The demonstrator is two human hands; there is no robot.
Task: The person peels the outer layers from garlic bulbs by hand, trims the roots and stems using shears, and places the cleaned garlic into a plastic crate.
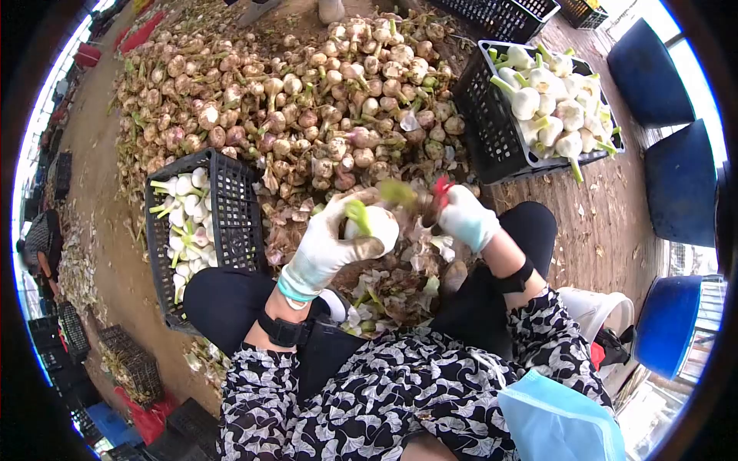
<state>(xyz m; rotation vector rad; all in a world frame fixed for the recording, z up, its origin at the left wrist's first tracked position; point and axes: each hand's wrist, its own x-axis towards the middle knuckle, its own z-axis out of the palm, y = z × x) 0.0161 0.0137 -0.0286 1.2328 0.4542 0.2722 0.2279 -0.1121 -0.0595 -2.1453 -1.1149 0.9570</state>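
My left hand (334,238), in a soiled white glove, is wrapped round a peeled white garlic bulb (378,229) with a short green stem stub. To the right, my gloved right hand (467,217) is closed on a red-handled tool (442,190); its working end cannot be made out. Between the hands, a blurred green-brown piece (397,192) shows in the air, apart from the bulb. Beyond both hands spreads a large heap of unpeeled garlic (307,100). Below them lie loose papery skins (400,288) and stem scraps.
A black crate (238,207) of trimmed garlic stands at my left knee. Another full black crate (492,127) stands at the upper right. Blue tubs (680,180) line the right side, with a white bucket (573,303) near my right elbow. Another person (42,242) is at the far left.
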